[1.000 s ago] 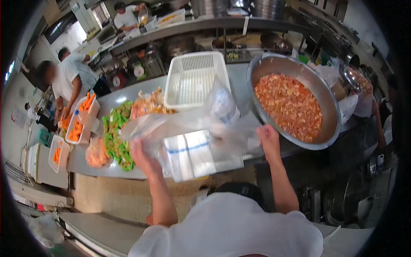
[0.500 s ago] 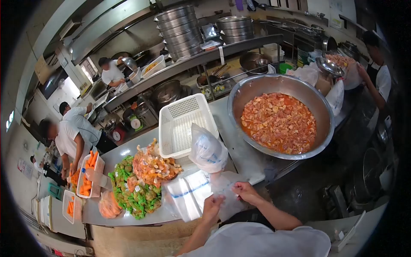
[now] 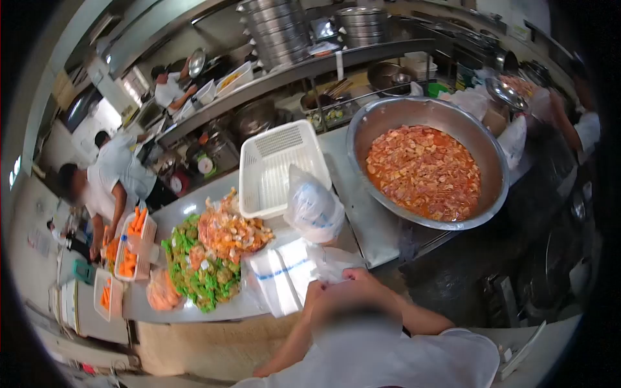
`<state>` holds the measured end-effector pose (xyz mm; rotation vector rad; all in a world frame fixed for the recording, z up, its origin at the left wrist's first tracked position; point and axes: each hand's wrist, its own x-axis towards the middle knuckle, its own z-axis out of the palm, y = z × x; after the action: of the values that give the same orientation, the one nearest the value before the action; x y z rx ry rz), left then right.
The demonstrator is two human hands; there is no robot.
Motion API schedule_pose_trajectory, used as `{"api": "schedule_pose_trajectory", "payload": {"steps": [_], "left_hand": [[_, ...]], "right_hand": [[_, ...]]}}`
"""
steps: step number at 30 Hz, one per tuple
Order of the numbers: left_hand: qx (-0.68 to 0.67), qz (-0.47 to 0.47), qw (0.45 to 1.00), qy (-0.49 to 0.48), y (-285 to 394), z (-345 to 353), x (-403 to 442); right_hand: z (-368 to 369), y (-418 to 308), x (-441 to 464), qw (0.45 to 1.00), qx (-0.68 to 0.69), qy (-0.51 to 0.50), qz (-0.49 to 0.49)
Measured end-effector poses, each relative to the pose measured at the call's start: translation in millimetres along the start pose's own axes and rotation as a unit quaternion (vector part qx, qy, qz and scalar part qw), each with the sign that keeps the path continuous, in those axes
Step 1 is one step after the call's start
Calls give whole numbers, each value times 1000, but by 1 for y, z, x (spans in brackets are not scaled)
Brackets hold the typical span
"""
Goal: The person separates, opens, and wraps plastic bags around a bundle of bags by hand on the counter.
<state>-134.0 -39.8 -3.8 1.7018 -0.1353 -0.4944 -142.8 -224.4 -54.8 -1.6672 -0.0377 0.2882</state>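
Observation:
My left hand (image 3: 315, 295) and my right hand (image 3: 359, 278) are close together at the table's near edge, fingers closed on a thin clear plastic bag (image 3: 336, 264). A blurred head shape hides part of both. Left of the bag lies a stack of flat white bags (image 3: 282, 274) with a blue stripe. Just beyond stands a filled, whitish plastic bag (image 3: 315, 208) with blue print. The white perforated basket (image 3: 282, 169) is behind it. To the right, a large metal bowl (image 3: 497, 197) holds chopped reddish meat (image 3: 424, 171) in orange liquid.
Small bags with green ties (image 3: 202, 275), bags of orange-brown food (image 3: 233, 229) and carrots (image 3: 129, 262) in a basket are on the left. Two people in white (image 3: 97, 191) work beyond them, another at the back. A co-worker's arm (image 3: 566, 126) shows at right. Steamers (image 3: 275, 32) stand on the shelf.
Earlier my hands were wide apart, with a clear bag stretched between them. They came together toward the right, and now sit slightly higher in view. The head shape now covers part of them.

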Motion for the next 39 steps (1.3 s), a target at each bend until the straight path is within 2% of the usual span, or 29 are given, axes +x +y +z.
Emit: {"api": "schedule_pose_trajectory", "payload": {"steps": [1,2,3,4,5,7,8,9,10,12,15,16,18,19,20,21,22,23,24,25,26,27,29,30,31,33,35,36,39], "left_hand": [[-46,-23,999,16,-18,-3,1],[-96,-40,994,36,-48,-10,14],[-150,-55,985,60,-66,-14,17],[-185,-54,979,60,-45,-15,10],[-132,-28,990,38,-33,-12,4],[-15,20,1000,-8,-12,-3,-5],[-22,20,999,-14,4,0,-13],[-115,-4,993,7,1,-2,-8],[-204,-25,978,24,-3,-7,-2],[-390,-86,916,32,15,-24,-3],[-440,-52,879,-179,20,-27,-19],[-389,-84,913,-88,36,-19,-31],[-313,-35,923,-222,43,-30,-18],[-269,-13,918,-290,49,-38,-10],[-16,166,958,-234,58,-47,-4],[150,220,950,-163,74,-50,5],[276,295,912,-75,93,-59,13],[355,379,855,23,98,-65,44],[384,466,767,218,151,-77,39],[441,476,737,186,191,-102,49],[391,651,583,290,231,-107,70],[481,643,537,258,251,-120,85],[457,582,660,131,231,-136,133],[445,542,710,71,211,-142,153],[535,249,805,-60,190,-145,162],[413,470,780,7,91,-130,172],[364,495,782,102,42,-108,167],[323,455,823,109,29,-105,167],[341,416,836,106,50,-104,145]], "right_hand": [[-2,-6,-2,999,28,-21,16],[-10,-15,-7,991,119,-15,57],[-15,-12,-7,990,131,9,50],[-21,-7,-6,988,143,30,44],[-23,-6,-3,986,156,51,36],[-10,-33,-5,996,69,32,41],[1,-43,-7,998,42,28,34],[8,-49,-6,999,17,27,23],[9,-46,-3,995,58,61,57],[-15,-38,-1,993,81,87,15],[-48,-15,5,983,113,146,-10],[-49,-27,2,980,113,160,-19],[-57,-60,3,973,117,192,-43],[-70,-70,9,954,241,169,-56],[-80,-99,6,941,296,131,-101],[-73,-137,6,933,276,104,-208],[-64,-181,-4,925,269,88,-254],[-75,-201,-3,935,186,9,-300],[-74,-226,0,943,112,-17,-313],[-66,-256,1,942,27,-15,-335],[-64,-285,17,909,-201,-18,-364],[-65,-299,38,844,-331,-6,-422],[-81,-275,84,789,-452,-14,-416],[-87,-243,101,782,-483,-20,-395],[-96,-208,119,772,-513,-29,-374],[-95,-149,119,813,-431,19,-392],[-76,-89,112,841,-370,98,-382],[-71,-79,109,856,-352,100,-367],[-73,-72,117,884,-293,103,-349]]}}
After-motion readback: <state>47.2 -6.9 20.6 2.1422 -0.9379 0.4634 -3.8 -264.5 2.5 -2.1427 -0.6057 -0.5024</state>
